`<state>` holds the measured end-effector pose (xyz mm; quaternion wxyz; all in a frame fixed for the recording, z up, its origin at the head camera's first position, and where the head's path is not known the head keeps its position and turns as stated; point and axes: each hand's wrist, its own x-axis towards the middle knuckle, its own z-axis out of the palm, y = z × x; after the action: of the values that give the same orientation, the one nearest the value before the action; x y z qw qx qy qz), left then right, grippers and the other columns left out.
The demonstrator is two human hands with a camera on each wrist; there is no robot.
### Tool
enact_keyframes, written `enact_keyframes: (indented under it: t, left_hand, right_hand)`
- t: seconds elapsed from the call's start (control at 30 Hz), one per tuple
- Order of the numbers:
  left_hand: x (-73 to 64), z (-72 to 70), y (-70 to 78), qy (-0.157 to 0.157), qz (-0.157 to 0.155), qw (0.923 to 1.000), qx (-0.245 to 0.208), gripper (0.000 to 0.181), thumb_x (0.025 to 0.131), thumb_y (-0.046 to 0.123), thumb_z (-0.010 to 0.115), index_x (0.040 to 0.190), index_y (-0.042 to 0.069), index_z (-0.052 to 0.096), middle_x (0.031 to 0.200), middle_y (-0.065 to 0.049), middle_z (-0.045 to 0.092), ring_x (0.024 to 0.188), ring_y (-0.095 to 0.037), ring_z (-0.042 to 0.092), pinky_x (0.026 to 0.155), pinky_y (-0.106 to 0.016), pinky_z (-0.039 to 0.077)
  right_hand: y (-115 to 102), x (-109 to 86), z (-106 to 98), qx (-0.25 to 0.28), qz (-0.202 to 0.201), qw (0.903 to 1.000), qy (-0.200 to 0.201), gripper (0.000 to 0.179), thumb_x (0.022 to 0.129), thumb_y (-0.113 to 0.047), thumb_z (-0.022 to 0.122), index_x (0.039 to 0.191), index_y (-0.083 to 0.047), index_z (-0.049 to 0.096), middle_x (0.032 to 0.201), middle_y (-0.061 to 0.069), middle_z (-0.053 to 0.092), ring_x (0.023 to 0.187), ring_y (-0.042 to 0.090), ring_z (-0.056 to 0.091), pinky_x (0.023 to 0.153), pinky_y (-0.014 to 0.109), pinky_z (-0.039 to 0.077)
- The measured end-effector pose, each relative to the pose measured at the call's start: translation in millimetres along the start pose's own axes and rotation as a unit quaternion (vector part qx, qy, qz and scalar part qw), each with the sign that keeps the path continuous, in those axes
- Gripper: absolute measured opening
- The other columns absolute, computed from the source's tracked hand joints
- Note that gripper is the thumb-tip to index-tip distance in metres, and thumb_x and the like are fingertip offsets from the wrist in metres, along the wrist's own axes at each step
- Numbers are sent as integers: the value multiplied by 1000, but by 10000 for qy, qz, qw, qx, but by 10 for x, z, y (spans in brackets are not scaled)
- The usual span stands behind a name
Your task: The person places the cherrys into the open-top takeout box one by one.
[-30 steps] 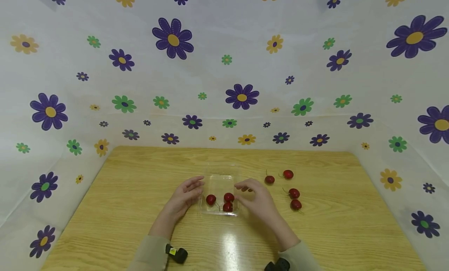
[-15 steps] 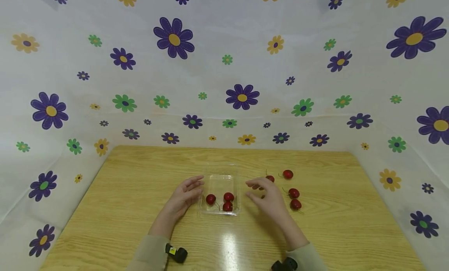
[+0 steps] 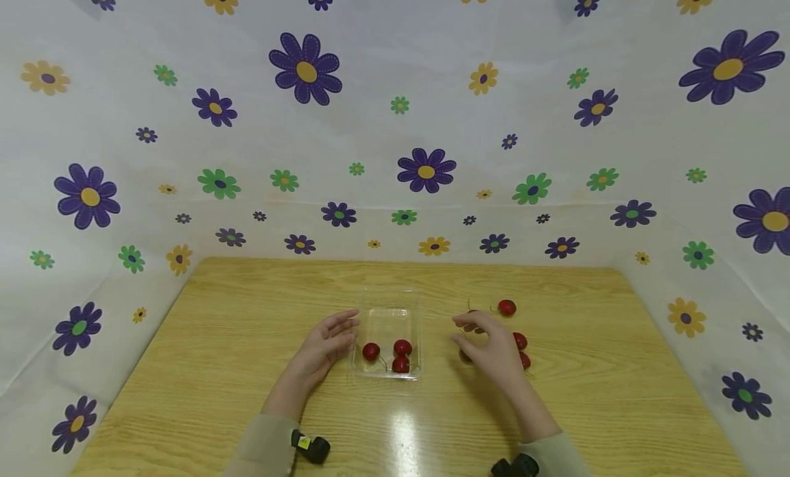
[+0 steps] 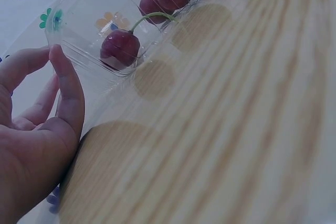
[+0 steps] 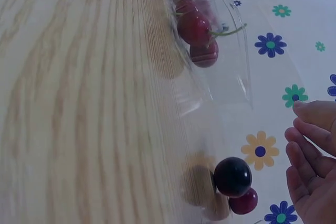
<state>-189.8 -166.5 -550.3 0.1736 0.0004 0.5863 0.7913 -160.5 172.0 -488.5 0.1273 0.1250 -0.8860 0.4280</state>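
A clear plastic box (image 3: 385,325) stands on the table with 3 red cherries inside, one of them a stemmed cherry (image 4: 119,49) at its near left. My left hand (image 3: 327,347) lies along the box's left side, fingers loosely bent, with fingertips (image 4: 56,56) right at the rim in the left wrist view. My right hand (image 3: 490,347) hovers right of the box, thumb and fingers apart, nothing between them. Just below its thumb sits a dark cherry (image 5: 232,177), partly covered in the head view. Beside that one shows a red cherry (image 5: 244,201).
More loose cherries lie around the right hand: a red cherry (image 3: 507,307) at the back, another cherry (image 3: 521,340) partly behind the hand, and a third cherry (image 3: 525,360) nearer. A wooden table (image 3: 259,292) carries everything. A flowered white cloth (image 3: 370,134) rises behind and at both sides.
My right hand has moved right, away from the box's right wall toward the loose cherries. The dark cherry has come partly into sight beneath it. My left hand and the box stay put.
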Motion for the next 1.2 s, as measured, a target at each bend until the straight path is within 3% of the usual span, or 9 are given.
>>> enact_keyframes:
  t: [0.37, 0.5, 0.87, 1.1, 1.2]
  left_hand:
    - [-3, 16, 5, 77, -49, 9999, -48, 58, 103, -7, 57, 158, -6, 39, 127, 1, 61, 104, -8, 64, 83, -19, 57]
    - [-1, 13, 1, 12, -40, 10000, -50, 58, 104, -7, 56, 159, -6, 38, 129, 1, 60, 104, -8, 64, 82, -18, 57]
    - [14, 3, -11, -3, -10, 10000, -44, 58, 104, -7, 55, 159, -6, 36, 128, 1, 60, 104, -8, 64, 82, -18, 57]
    - [3, -6, -8, -24, 73, 10000, -29, 59, 103, -7, 57, 158, -8, 36, 127, 2, 61, 104, -7, 64, 82, -18, 57]
    - [4, -11, -10, -32, 67, 10000, -38, 59, 103, -7, 57, 158, -8, 37, 127, 2, 61, 104, -7, 64, 83, -18, 57]
  right_hand:
    - [203, -30, -118, -87, -101, 9992, 386, 27, 84, 1, 86, 110, -1, 79, 106, 10, 79, 93, 27, 68, 86, 31, 56]
    - [255, -44, -180, -74, 66, 9992, 395, 26, 87, 0, 85, 112, -1, 78, 107, 10, 77, 94, 28, 67, 85, 28, 53]
    - [361, 21, -375, -66, 687, 9966, 449, 24, 93, -2, 80, 116, 0, 76, 117, 17, 75, 99, 28, 66, 82, 33, 59]
    - [500, 86, -465, 12, 807, 9948, 621, 23, 94, -4, 79, 116, 1, 76, 114, 18, 77, 97, 4, 63, 88, 12, 46]
    - [541, 112, -493, 21, 915, 9938, 628, 23, 96, -5, 78, 117, 2, 75, 115, 19, 77, 98, 7, 63, 89, 9, 43]
